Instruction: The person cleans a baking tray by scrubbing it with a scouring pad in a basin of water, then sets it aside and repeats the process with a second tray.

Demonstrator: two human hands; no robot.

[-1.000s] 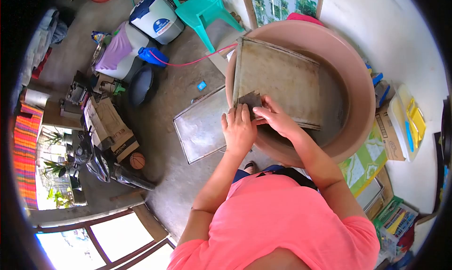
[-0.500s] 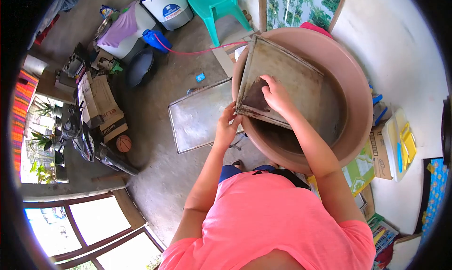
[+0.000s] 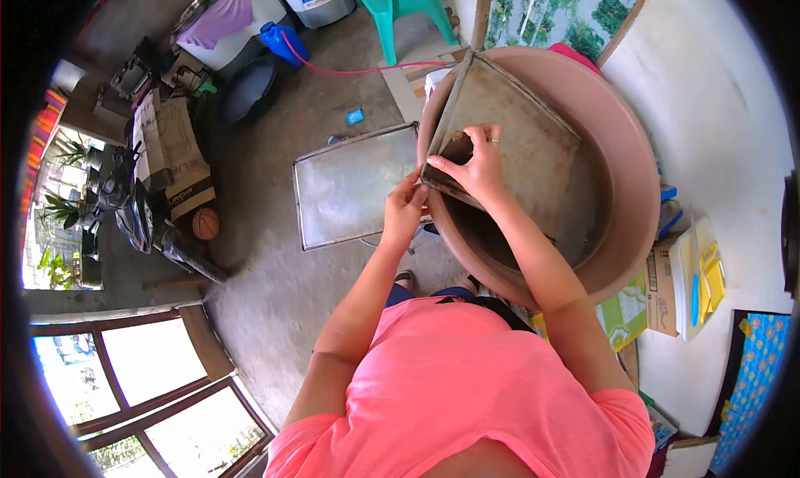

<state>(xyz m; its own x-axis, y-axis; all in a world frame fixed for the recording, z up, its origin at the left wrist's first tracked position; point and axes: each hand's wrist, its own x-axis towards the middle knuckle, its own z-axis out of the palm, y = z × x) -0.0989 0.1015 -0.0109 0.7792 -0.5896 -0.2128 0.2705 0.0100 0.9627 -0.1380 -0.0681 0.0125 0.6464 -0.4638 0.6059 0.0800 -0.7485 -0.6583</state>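
Observation:
A worn metal tray point(image 3: 521, 115) with a raised rim leans inside a large pinkish-brown basin point(image 3: 629, 186) holding murky water. Its far right part dips into the water. My left hand point(image 3: 406, 207) pinches the tray's near left corner at the basin's edge. Over a dark brown patch point(image 3: 457, 151) near that corner is my right hand point(image 3: 481, 165), its thumb and fingers curled round something dark that I cannot make out. A second metal tray point(image 3: 358, 186) lies left of the basin, below its rim level.
A green chair point(image 3: 404, 7), a blue container point(image 3: 282, 45) with a pink hose and a black basin point(image 3: 248, 89) stand beyond. Cardboard boxes point(image 3: 175, 145), a ball point(image 3: 206, 224) and a motorcycle point(image 3: 137, 207) are at left. A white wall point(image 3: 708, 86) bounds the right.
My right hand has moved left, towards the tray's left rim, and its fingers have curled. My left hand still holds the corner. The whole view has shifted slightly.

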